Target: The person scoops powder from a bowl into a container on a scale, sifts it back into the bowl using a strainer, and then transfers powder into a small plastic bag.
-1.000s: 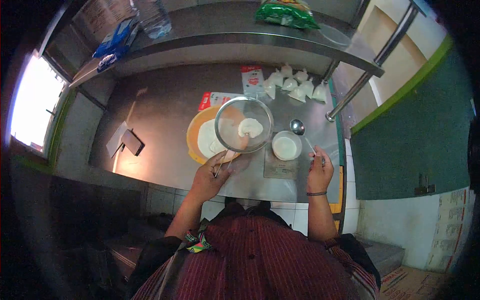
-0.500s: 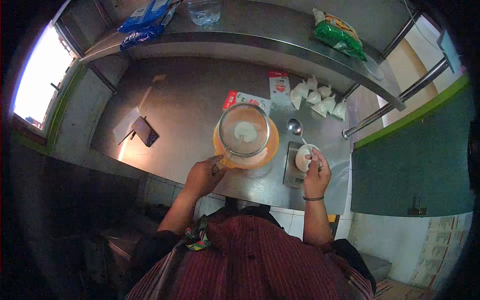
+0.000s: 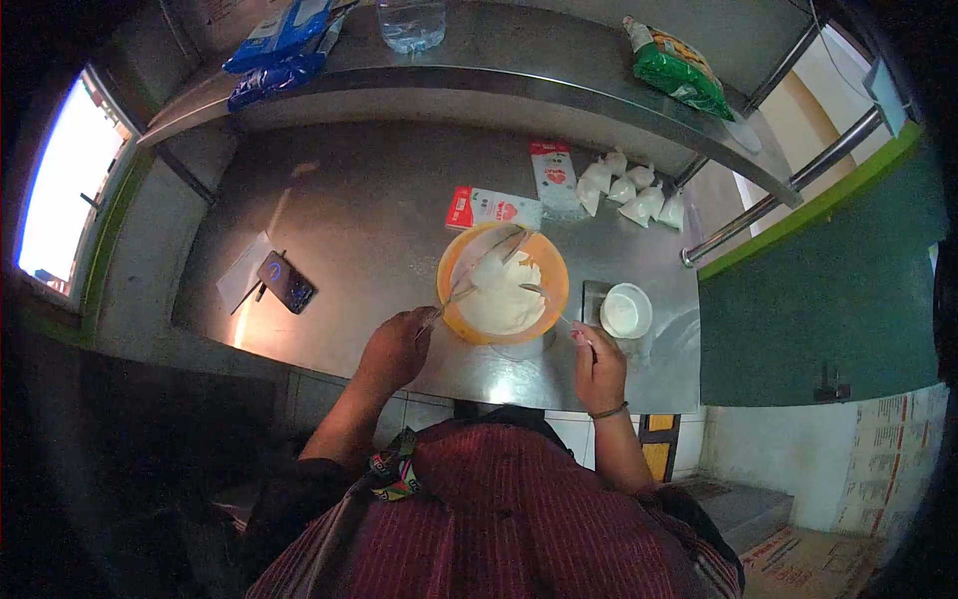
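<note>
An orange bowl [image 3: 560, 290] holding white powder [image 3: 507, 299] stands on the steel table. My left hand [image 3: 401, 344] is closed on the handle of a sieve [image 3: 477, 258], which is tilted over the bowl's left side. In my right hand [image 3: 597, 361] is a metal spoon [image 3: 547, 299], its head over the powder at the bowl's right side. A small white cup [image 3: 627, 310] with white contents sits on a scale [image 3: 593, 298], right of the bowl.
Two red and white boxes [image 3: 494, 209] [image 3: 555, 178] and several knotted bags of white powder [image 3: 642, 203] lie behind the bowl. A phone [image 3: 286, 282] is at the left. Overhead, a steel shelf [image 3: 499, 75] carries blue packs [image 3: 284, 50], a clear container [image 3: 411, 28] and a green bag [image 3: 679, 75].
The sieve has gone from level to tilted. My right hand has moved left with the spoon, from the cup to the bowl.
</note>
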A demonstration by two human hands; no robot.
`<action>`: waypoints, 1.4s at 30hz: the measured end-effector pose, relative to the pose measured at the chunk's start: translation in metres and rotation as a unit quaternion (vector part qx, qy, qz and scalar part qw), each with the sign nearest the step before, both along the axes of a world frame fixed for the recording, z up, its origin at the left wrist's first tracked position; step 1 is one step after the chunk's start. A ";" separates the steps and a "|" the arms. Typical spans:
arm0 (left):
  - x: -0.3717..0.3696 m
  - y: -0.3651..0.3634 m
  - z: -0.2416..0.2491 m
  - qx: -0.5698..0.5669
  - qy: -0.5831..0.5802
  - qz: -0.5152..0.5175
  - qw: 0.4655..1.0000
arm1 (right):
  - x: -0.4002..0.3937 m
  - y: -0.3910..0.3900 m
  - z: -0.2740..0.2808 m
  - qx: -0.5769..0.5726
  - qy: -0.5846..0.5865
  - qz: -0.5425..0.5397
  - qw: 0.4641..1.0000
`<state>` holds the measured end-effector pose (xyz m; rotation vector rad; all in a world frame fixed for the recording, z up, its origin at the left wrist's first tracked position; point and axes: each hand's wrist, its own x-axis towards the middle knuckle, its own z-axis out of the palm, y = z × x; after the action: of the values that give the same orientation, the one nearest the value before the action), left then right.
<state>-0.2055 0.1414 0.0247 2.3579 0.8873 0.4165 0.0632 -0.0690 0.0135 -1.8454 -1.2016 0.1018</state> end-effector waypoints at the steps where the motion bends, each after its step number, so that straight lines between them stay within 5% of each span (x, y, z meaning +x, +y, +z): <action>1: 0.000 0.002 0.000 -0.006 0.012 -0.002 1.000 | -0.003 0.000 -0.004 -0.002 -0.012 -0.001 1.000; 21: -0.004 0.011 -0.027 -0.028 -0.040 -0.057 0.997 | 0.001 0.036 -0.023 0.020 -0.136 -0.016 0.990; 35: -0.010 0.019 -0.037 -0.003 -0.056 0.016 0.998 | -0.002 -0.004 -0.023 0.031 0.032 -0.062 0.997; 42: -0.012 0.020 -0.038 -0.002 -0.046 0.018 0.999 | 0.004 -0.010 0.000 0.008 -0.005 -0.078 0.997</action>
<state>-0.2178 0.1615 -0.0129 2.3034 0.8875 0.5318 0.0675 -0.0791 0.0138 -1.9200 -1.0569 -0.0049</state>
